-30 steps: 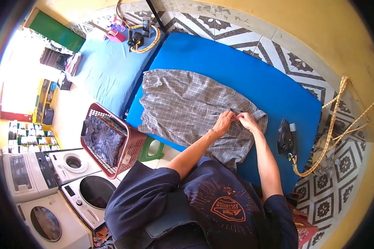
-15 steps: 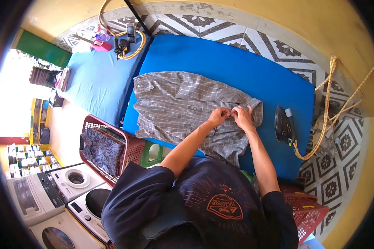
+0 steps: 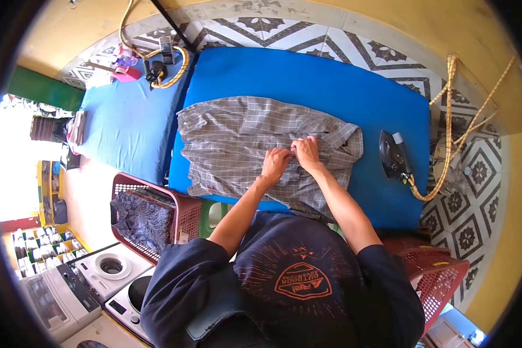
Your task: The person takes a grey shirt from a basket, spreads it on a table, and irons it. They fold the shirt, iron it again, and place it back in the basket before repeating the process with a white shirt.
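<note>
Hands shifted along the placket, away from the collar. Left hand (image 3: 275,162) and right hand (image 3: 306,152) pinch together the front edges of the checked shirt (image 3: 232,136), spread flat on the blue bench (image 3: 330,87) so the edges stay aligned.

Iron (image 3: 391,155) stands right of shirt (image 3: 232,139)

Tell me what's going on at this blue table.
A person stands at the blue padded table, left hand and right hand together pinching the front of a grey checked shirt spread flat on it. An iron sits untouched at the table's right end. A red basket holding patterned cloth stands below, left.
</note>
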The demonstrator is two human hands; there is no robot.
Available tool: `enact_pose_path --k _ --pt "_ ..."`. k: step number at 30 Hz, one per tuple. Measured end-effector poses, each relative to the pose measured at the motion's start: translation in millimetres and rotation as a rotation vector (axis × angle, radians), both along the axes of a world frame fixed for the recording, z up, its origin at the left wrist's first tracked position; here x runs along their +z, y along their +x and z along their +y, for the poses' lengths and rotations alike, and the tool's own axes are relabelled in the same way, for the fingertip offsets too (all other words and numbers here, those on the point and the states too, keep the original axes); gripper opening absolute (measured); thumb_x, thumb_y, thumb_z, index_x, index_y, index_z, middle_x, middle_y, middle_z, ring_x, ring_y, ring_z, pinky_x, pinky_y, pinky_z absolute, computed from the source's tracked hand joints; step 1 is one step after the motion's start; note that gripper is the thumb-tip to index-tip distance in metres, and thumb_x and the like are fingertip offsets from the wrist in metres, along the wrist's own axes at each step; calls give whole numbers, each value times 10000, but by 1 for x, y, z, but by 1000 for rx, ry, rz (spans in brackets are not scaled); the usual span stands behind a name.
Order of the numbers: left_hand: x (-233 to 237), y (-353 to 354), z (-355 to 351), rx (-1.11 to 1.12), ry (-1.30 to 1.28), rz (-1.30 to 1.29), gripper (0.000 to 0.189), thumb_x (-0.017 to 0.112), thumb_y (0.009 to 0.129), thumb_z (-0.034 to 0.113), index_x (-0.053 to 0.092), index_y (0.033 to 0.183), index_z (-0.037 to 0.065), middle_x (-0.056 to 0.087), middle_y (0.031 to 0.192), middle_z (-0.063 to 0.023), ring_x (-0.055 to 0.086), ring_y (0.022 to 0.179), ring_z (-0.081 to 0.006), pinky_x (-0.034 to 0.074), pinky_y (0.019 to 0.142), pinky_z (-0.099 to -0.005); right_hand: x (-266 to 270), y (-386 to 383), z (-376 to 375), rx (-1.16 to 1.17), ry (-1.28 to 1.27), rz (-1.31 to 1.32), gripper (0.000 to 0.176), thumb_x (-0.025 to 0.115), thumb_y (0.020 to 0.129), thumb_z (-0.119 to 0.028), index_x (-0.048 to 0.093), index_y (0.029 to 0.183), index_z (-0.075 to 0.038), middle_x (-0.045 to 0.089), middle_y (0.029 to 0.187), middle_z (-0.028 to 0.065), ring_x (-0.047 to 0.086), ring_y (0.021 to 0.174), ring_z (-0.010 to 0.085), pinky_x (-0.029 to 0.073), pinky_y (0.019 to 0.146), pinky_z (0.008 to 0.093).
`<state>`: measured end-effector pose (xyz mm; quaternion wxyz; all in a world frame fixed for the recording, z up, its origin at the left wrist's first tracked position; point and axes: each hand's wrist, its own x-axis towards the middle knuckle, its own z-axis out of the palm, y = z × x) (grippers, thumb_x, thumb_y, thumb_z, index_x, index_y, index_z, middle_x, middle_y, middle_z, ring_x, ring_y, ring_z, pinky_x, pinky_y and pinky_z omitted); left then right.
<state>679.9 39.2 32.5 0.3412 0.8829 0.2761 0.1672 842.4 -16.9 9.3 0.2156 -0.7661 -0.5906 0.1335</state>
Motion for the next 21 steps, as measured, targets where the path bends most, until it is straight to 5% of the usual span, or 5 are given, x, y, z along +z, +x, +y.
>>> enact_pose_path --k 3,4,8,14,21 --pt "9 3 2 42 8 -31 153 665 851 83 660 1004 76 688 979 -87 615 994 -308 430 885 -436 2 -2 4 -31 -80 17 132 611 860 -131 700 763 -150 724 817 80 689 876 280 353 1010 514" --pt "8 3 4 52 11 -31 153 665 851 83 660 1004 76 688 979 -87 615 994 -308 430 885 -436 2 0 7 -62 -187 37 22 723 807 -174 716 799 -155 731 855 75 690 891 275 366 985 478" --pt "0 9 10 125 -46 -145 179 671 820 41 634 991 76 678 966 -94 608 982 -317 433 866 -441 9 10 15 -189 -343 214 242 666 842 -357 775 915 -154 754 919 83 693 966 293 440 921 518" --pt "12 14 13 138 -110 -151 174 678 835 52 628 1000 82 696 949 -78 615 923 -308 445 841 -437 10 23 13 -265 -449 443 277 685 854 -411 775 927 -159 761 949 67 698 976 260 416 956 534" --pt "0 13 23 116 -174 -242 159 697 836 58 682 994 46 723 949 -115 663 920 -326 515 812 -424 36 3 -4 -121 -233 186 226 734 860 -350 741 946 -141 755 935 57 695 932 239 292 1063 513"
